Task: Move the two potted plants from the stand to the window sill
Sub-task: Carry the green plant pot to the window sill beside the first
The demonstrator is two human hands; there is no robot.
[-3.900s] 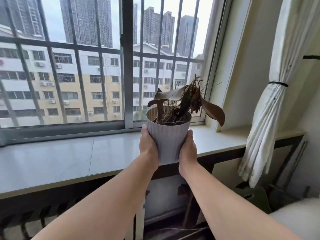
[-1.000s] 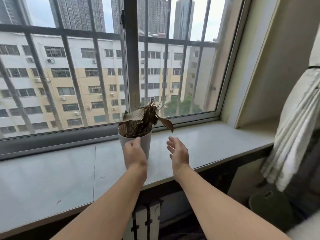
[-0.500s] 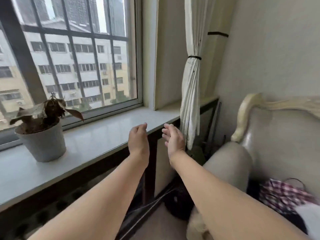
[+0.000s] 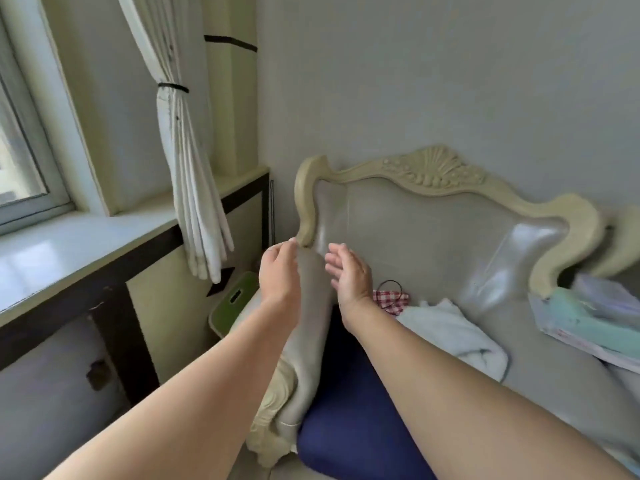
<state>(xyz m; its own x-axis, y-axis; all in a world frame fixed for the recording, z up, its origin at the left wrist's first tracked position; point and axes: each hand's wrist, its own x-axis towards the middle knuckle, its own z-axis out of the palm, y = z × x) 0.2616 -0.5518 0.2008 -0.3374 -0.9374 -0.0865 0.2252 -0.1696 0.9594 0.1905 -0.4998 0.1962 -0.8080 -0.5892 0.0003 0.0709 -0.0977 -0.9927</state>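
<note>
over the sofa arm (image 4: 308,306) — left hand (image 4: 278,271) and right hand (image 4: 349,275) empty, fingers loosely spread.

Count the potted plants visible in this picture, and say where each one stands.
0. The visible stretch of window sill holds none, and both hands are empty; pots may stand outside the frame.

Both hands hang empty in mid-air, the left hand (image 4: 280,271) and right hand (image 4: 349,275) apart with a clear gap between them. Directly beyond them rises the sofa's padded arm (image 4: 310,306) and carved backrest (image 4: 433,209), blocking the way forward. To the left, the window sill (image 4: 69,247) lies bare in its visible part. The tied curtain (image 4: 194,188) hangs over the sill's right end. A green stool (image 4: 232,303) fills the narrow floor space between sill and sofa. Towels (image 4: 453,334) and papers (image 4: 588,323) crowd the sofa seat.
</note>
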